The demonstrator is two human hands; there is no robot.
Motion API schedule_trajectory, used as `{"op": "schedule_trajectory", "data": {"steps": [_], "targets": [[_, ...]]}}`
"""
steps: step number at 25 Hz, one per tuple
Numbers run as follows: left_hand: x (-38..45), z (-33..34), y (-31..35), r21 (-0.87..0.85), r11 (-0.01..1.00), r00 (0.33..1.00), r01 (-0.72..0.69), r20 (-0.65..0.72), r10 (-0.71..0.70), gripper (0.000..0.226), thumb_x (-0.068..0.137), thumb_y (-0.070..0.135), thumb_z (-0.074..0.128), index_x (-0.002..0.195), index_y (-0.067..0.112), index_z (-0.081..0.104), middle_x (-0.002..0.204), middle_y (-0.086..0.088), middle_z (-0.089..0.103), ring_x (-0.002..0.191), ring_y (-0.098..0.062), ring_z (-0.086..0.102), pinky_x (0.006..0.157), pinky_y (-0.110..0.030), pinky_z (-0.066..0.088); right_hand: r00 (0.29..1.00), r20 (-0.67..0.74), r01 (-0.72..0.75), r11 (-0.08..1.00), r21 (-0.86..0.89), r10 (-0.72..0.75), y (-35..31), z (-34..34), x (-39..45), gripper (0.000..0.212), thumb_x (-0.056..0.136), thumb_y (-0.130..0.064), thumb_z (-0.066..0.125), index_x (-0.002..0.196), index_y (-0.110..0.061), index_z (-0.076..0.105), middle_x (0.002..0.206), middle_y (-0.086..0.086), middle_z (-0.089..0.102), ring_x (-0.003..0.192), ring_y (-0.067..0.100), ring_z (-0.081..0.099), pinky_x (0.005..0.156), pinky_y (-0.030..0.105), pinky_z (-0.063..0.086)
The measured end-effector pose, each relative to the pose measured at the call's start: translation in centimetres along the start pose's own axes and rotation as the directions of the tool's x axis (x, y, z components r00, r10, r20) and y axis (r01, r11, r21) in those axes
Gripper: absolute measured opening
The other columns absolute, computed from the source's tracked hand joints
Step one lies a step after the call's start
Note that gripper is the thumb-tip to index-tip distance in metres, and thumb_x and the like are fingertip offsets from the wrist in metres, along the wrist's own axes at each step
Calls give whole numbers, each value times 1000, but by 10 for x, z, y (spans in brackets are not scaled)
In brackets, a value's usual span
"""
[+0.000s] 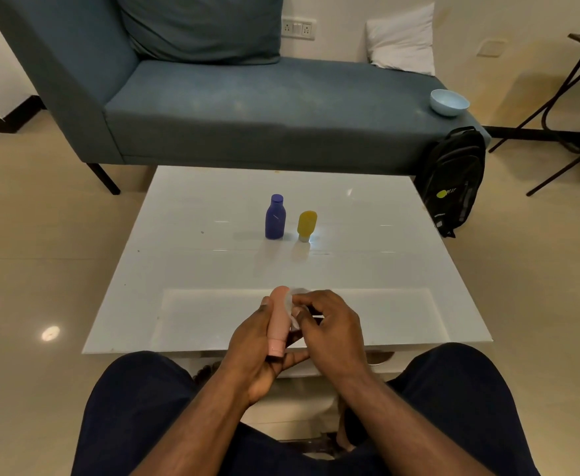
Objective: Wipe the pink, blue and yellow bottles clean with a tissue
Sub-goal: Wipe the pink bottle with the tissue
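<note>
Head view: my left hand grips the slim pink plastic bottle from the left, fingers curled round it, cap end pointing toward me, bottom end pointing far. It's held just above the near edge of the white glossy tabletop. My right hand pinches a small white tissue and presses it against the right side of the pink bottle's upper part; most of the tissue is hidden by my fingers.

Farther out, approx. mid-tabletop, the blue plastic bottle w/ round cap stands upright. Just right of it, not touching, the small yellow squeeze bottle stands on its pale cap.

Beyond the tabletop: a grey-blue fabric sofa w/ a matching cushion at far left, a white pillow at far right, and a light blue bowl on the seat's right end. A black backpack leans against the sofa's right end, on the floor. My dark-trousered knees are nearest.
</note>
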State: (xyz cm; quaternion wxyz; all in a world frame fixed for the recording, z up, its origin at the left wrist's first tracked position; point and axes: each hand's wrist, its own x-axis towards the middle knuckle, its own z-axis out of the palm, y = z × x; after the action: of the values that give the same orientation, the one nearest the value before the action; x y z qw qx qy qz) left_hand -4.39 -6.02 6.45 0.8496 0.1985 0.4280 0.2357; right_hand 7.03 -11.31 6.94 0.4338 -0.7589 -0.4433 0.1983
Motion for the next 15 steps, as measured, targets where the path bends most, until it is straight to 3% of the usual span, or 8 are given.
{"op": "schedule_trajectory", "data": {"steps": [3, 6, 9, 12, 15], "targets": [[-1, 1, -2, -22, 1000, 1000, 12, 0, -12, 40, 104, 42, 44, 127, 14, 62, 110, -17, 76, 100, -30, 75, 84, -57, 59, 1000, 21, 23, 998, -65, -22, -3, 0, 6, 18, 90, -17, 62, 103, -26, 69, 100, -17, 62, 93, -5, 57, 80, 6, 42], [8, -4, 1, -82, 997, 998, 7, -69, -12, 44, 104, 45, 42, 127, 12, 59, 114, -14, 75, 97, -29, 75, 75, -44, 61, 994, 103, 50, 998, -43, -45, -5, 10, -21, 18, 91, -15, 60, 104, -26, 68, 99, -16, 60, 94, -4, 56, 80, 7, 44], [13, -6, 1, -95, 995, 995, 2, -103, -12, 46, 105, 46, 39, 128, 12, 58, 121, -10, 74, 107, -28, 70, 79, -40, 56, 981, 174, 83, 997, -4, -81, -5, 18, -46, 20, 91, -12, 60, 102, -26, 70, 96, -18, 60, 95, -2, 57, 80, 9, 45], [10, -5, -3, -25, 999, 992, -31, -120, 27, 39, 106, 43, 40, 131, 17, 56, 115, -8, 76, 106, -28, 70, 84, -44, 59, 984, 147, 107, 993, -48, -99, -3, 16, -34, 20, 90, -12, 60, 101, -25, 71, 97, -14, 61, 93, -1, 58, 80, 10, 46], [8, -6, -6, -26, 1000, 993, -6, -119, 3, 35, 105, 39, 45, 130, 17, 57, 118, -16, 72, 104, -32, 70, 76, -44, 61, 995, 90, 62, 987, -146, -49, -2, 15, -15, 21, 93, -14, 56, 106, -23, 69, 99, -10, 58, 90, 1, 56, 79, 5, 41]]}}
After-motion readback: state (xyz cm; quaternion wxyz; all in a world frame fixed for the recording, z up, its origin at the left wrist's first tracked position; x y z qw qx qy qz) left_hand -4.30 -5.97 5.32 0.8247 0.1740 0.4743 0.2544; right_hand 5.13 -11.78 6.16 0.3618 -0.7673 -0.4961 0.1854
